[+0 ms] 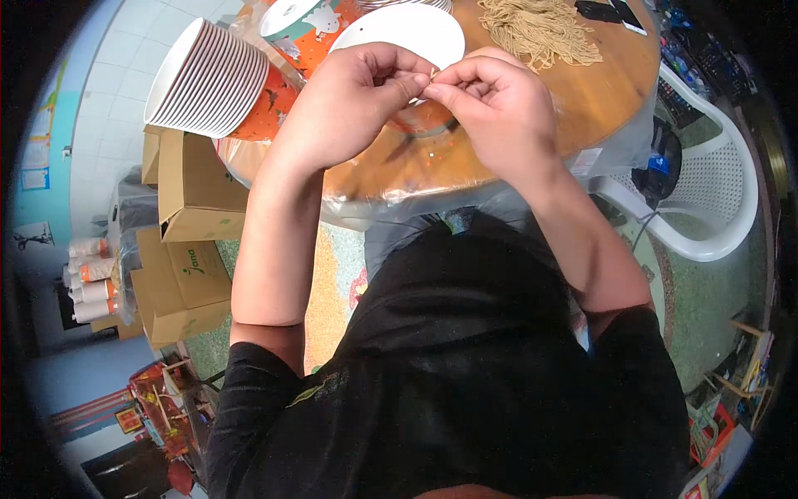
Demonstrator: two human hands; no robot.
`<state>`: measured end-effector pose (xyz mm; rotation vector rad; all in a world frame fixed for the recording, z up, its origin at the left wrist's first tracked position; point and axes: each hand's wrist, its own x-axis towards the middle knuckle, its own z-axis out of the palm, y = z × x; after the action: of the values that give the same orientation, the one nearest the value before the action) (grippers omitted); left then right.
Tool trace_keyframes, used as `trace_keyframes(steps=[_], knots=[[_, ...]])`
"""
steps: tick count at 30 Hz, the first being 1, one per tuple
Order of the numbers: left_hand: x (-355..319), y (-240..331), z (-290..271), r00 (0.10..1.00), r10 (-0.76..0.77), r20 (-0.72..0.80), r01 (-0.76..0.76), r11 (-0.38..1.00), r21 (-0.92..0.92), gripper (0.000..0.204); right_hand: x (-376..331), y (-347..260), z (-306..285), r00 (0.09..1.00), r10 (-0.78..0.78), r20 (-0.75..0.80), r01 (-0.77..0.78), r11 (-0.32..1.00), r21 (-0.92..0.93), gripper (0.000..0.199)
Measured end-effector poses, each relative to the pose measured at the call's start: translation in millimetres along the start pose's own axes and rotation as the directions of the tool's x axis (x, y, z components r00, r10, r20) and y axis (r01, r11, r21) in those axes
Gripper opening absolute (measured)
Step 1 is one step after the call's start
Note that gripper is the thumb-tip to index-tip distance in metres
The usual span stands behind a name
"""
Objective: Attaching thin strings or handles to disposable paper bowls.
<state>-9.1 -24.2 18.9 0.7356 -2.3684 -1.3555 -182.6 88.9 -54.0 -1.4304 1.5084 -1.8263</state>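
Above the near part of a round wooden table, both my hands meet at their fingertips. My left hand is closed in a pinch, thumb against forefinger. Facing it, my right hand pinches in the same way. Between them shows a small end of tan cord; most of it is hidden by the fingers. Just behind the hands lies a white round lid. A loose bundle of similar tan cord rests beyond my right hand.
A tilted stack of white-rimmed paper buckets leans at the table's left, beside an orange printed bucket. Open cardboard boxes stand on the floor at left. A white plastic chair is at right. A dark phone lies far right.
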Motion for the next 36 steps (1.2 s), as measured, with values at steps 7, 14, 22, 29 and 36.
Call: trace_keyframes(steps=[7, 14, 22, 29, 36], knots=[[3, -1, -2, 1.000, 0.023, 0.020, -0.024, 0.999, 0.033, 0.017, -1, 0, 1, 1.000, -0.022, -0.006, 0.021, 0.999, -0.025, 0.013], [5, -7, 3, 0.996, 0.073, -0.047, -0.071, 0.997, 0.043, 0.013, 1, -4, 2, 0.990, 0.138, 0.039, -0.143, 0.941, 0.307, 0.021], [8, -11, 5, 0.994, 0.071, -0.089, -0.076, 0.996, -0.054, 0.014, 6, -4, 12, 0.977, 0.203, 0.060, -0.209, 0.877, 0.433, 0.016], [8, -9, 1, 0.993, 0.075, -0.093, -0.090, 0.981, -0.169, 0.014, 4, -3, 11, 0.978, 0.201, 0.059, -0.209, 0.912, 0.354, 0.012], [9, -7, 0, 0.995, 0.012, -0.101, -0.025, 0.991, -0.129, 0.016, 7, -2, -1, 0.962, 0.180, 0.204, -0.238, 0.919, 0.315, 0.013]])
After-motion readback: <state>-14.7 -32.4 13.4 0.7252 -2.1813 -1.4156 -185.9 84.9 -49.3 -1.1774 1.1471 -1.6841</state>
